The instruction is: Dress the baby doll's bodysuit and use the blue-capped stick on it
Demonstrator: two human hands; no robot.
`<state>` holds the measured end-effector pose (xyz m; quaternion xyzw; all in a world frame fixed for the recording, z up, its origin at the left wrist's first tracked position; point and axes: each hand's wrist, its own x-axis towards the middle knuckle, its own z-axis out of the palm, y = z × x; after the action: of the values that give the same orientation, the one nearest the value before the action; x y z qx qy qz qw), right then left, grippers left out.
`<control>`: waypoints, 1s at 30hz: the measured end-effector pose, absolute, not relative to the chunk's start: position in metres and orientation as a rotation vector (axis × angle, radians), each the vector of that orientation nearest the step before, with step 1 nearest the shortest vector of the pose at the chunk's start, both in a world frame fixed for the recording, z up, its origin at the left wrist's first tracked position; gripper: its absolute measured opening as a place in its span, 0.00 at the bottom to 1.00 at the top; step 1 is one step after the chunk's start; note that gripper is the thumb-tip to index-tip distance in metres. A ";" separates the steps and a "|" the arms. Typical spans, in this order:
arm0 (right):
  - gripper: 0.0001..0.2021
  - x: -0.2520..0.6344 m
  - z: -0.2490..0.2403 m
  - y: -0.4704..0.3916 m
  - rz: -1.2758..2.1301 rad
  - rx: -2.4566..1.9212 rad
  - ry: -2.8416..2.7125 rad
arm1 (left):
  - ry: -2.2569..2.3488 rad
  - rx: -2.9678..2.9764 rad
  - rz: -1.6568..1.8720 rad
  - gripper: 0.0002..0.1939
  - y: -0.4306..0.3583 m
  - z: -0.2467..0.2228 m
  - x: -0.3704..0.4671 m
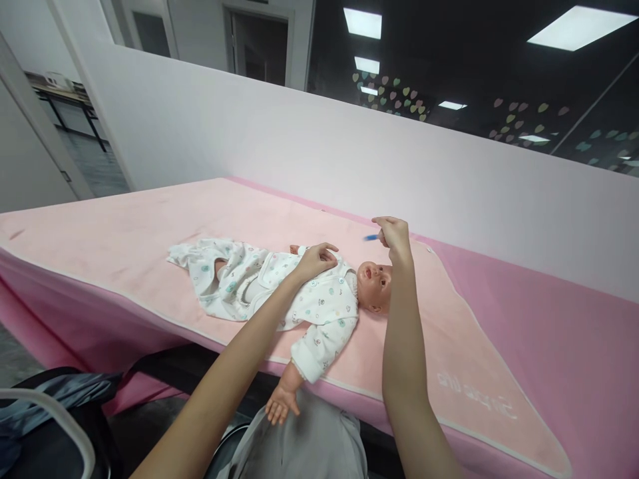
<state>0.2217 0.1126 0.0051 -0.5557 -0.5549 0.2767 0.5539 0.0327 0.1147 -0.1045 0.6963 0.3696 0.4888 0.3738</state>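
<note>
Pink mat (140,226) flanks the doll (327,296), whose arm (290,380) overhangs the near edge (349,392).

Possibly childcare training room: baby doll (330,297)

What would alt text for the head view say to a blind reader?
A person's left hand is at the chest of a baby doll in white patterned clothes, lying face up on a pale pink mat. The right hand, raised near the doll's head, holds a small blue object, too blurred to identify.
</note>
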 end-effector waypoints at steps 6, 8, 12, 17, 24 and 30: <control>0.12 0.223 0.004 0.113 0.600 -1.317 -1.299 | 0.956 1.793 1.248 0.18 0.115 -0.105 0.032; 0.12 0.225 0.003 0.115 0.564 -1.338 -1.283 | 0.954 1.802 1.248 0.18 0.115 -0.105 0.032; 0.13 0.230 -0.001 0.118 0.525 -1.380 -1.287 | 0.941 1.804 1.247 0.18 0.117 -0.107 0.032; 0.14 0.234 -0.002 0.121 0.467 -1.426 -1.269 | 0.928 1.801 1.257 0.18 0.119 -0.109 0.032; 0.13 0.231 -0.001 0.120 0.485 -1.406 -1.268 | 0.930 1.804 1.260 0.17 0.118 -0.108 0.032; 0.14 0.231 0.001 0.119 0.493 -1.394 -1.289 | 0.937 1.793 1.258 0.16 0.118 -0.108 0.033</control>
<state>0.2310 0.1194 0.0008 -0.5904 -0.5462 0.2089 0.5562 0.0330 0.1176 -0.1076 0.6991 0.3653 0.4906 0.3704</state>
